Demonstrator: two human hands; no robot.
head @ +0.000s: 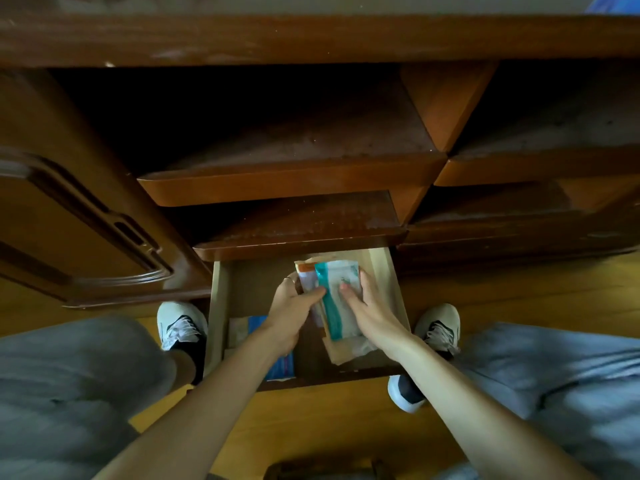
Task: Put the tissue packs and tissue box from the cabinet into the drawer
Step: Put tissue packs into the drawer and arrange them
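A: Start at the left. What is there?

B: An open cabinet door (79, 216) stands at the left, and the cabinet shelves (298, 150) beyond it look bare, though their far corners are too dark to judge.

A: And the drawer?

B: The drawer (219, 306) is pulled out below the shelves, between the person's shoes. In its near-left part lies a blue and white pack (258, 325), partly hidden under the left forearm; whether it is a tissue pack or the box I cannot tell.

A: The hands?

B: Both are inside the drawer. The left hand (289, 308) grips an orange-topped tissue pack (306, 277) from the left side, thumb laid across toward the teal one. The right hand (369, 308) holds the teal-striped tissue pack (337, 299), fingers curled round its right edge and thumb on top. These two packs are side by side, touching, in the middle and right of the drawer.

A: Anything under them?

B: Brownish paper or an envelope (341, 355) lies beneath, with something pale on it.

A: How far along, then?

B: Late, I would judge. The shelves show nothing left to fetch, and what remains appears to be settling these two packs and letting go.
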